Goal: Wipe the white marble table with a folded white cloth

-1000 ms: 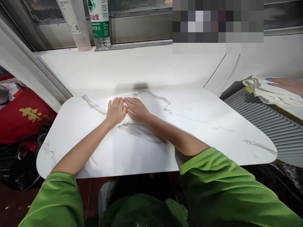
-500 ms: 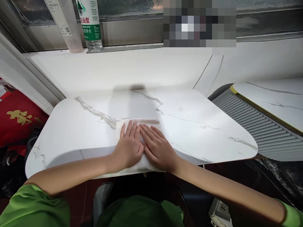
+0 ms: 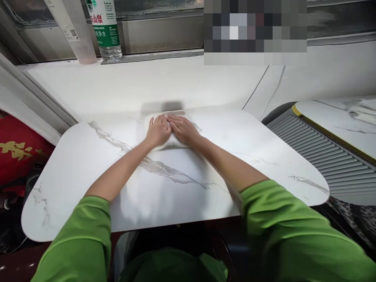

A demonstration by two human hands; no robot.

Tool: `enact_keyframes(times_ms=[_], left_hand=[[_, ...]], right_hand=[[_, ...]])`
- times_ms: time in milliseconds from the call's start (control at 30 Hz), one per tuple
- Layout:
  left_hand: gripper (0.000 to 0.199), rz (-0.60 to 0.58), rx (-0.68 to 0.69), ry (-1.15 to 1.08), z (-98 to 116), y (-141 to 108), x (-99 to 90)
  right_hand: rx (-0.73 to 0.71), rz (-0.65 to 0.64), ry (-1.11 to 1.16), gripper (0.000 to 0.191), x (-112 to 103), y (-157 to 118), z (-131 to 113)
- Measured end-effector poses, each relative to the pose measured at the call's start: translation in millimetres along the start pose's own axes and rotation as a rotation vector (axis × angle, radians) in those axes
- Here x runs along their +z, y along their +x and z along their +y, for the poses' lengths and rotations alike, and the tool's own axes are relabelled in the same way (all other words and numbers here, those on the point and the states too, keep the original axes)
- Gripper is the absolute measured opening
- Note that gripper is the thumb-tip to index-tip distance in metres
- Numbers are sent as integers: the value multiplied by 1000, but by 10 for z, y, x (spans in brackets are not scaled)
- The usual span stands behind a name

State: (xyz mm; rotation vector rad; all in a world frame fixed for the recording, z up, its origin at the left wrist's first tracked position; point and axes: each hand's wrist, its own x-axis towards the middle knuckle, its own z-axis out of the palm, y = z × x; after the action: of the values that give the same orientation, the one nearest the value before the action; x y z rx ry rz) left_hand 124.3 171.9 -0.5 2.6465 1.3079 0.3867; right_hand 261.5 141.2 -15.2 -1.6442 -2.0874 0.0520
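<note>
A white cloth [image 3: 167, 145] lies flat near the back edge of the white marbled table [image 3: 176, 203]. My left hand [image 3: 159, 130] rests palm down on its left part, fingers stretched forward. Beside it, touching near the thumbs, my right hand [image 3: 183, 129] presses on the cloth's right part with its fingers extended and angled left. Neither hand is wrapped round anything. The cloth's middle is hidden beneath both hands.
A green-labelled water bottle [image 3: 107, 35] and a frosted bottle [image 3: 75, 35] stand on the window ledge. A ridged grey panel [image 3: 326, 152] and a second marbled table [image 3: 337, 113] are at the right. Something red [image 3: 22, 149] is at the left.
Both hands and the cloth under them have moved forward, from the near edge of the table to its back edge. The arms are stretched further out and the view has shifted slightly.
</note>
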Motion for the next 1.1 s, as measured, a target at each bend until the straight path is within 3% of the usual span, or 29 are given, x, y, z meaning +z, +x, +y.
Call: enact_keyframes(times_ms=[167, 433, 567, 700, 867, 967, 1100], left_hand=[[53, 13, -30, 17, -59, 269, 30], [54, 3, -48, 40, 24, 45, 13], [54, -5, -43, 55, 219, -299, 14], [54, 15, -11, 79, 574, -838, 33], [58, -100, 205, 85, 1045, -1397, 28], [59, -177, 308, 63, 1241, -1477, 26], [57, -210, 321, 39, 1376, -1299, 55]], right_hand=[[76, 27, -54, 51, 57, 265, 164], [84, 10, -83, 53, 30, 54, 59], [49, -18, -105, 54, -62, -298, -63], [-55, -29, -124, 54, -213, -908, -179], [-116, 48, -165, 52, -467, -1800, -309], [-82, 59, -196, 51, -597, -2125, -305], [18, -29, -246, 54, -680, -2121, -105]])
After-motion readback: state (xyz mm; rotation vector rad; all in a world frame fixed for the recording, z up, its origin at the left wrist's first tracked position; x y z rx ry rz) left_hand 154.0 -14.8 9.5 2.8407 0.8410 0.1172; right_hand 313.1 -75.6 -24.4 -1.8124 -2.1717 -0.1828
